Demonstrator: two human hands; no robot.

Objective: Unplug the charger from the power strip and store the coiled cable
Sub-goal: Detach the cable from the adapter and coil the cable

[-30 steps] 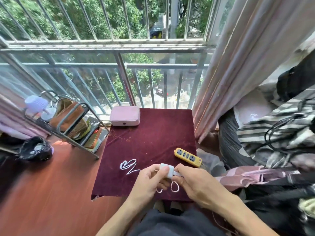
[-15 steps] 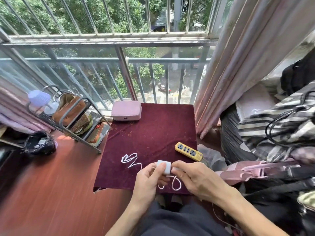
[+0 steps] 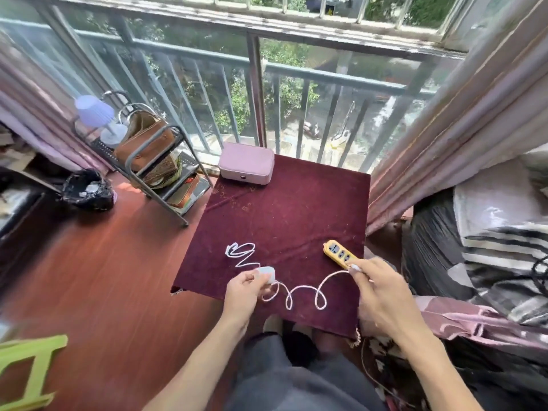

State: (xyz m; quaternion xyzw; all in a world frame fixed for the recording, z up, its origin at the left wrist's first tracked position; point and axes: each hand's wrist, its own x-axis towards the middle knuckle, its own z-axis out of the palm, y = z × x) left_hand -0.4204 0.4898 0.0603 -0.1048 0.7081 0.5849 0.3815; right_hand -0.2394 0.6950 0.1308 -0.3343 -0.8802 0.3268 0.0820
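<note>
I have the left hand pinched on the white charger, thumb and fingers closed around its body just above the near part of the dark red cloth that covers the small table. My right hand is closed on the white cable, the fingertips nipping one end of it right at the near end of the yellow power strip; I cannot tell whether they also touch the strip, since the hand covers that end. Between the two hands the cable hangs in three loose loops over the cloth, and a second stretch runs from the charger away to the left in a zigzag that ends in a small tangle lying flat. The plug at either end is too small and blurred to make out. The strip lies slantwise close to the right edge of the cloth, with the curtain just beyond. A pink case sits at the far edge by the railing, well apart from my hands, and the middle of the cloth between is bare. To the left, open wooden floor lies between the table and a metal rack.
</note>
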